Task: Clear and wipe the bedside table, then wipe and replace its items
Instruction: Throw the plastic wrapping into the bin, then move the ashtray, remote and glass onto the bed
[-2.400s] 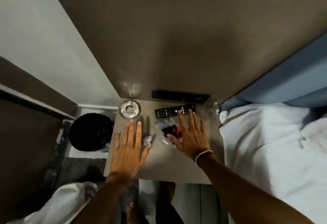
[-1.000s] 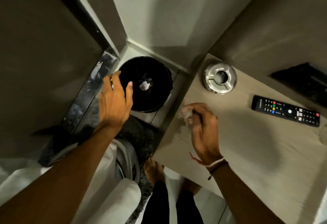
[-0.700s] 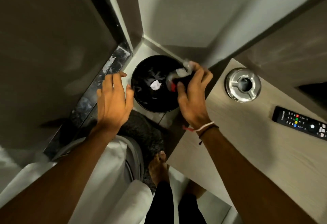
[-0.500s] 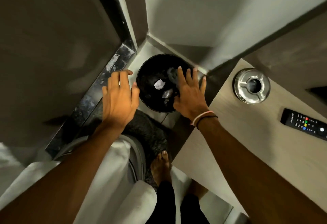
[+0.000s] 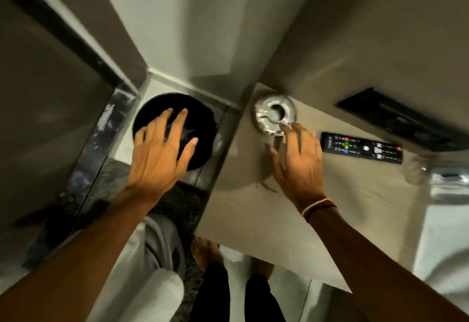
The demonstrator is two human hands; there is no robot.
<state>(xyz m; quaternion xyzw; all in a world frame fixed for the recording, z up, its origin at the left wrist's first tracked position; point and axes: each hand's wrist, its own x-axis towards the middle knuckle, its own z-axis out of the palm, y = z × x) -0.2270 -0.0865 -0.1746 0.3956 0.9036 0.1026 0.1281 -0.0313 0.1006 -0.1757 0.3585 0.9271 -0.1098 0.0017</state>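
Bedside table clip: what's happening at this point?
A person stands over the bedside table with both hands open and empty. The right hand reaches over the tabletop, fingertips at the edge of the metal ashtray; whether they touch is blurred. The left hand hovers over the black bin on the floor beside the table. A remote control lies on the table, not yet cleared.
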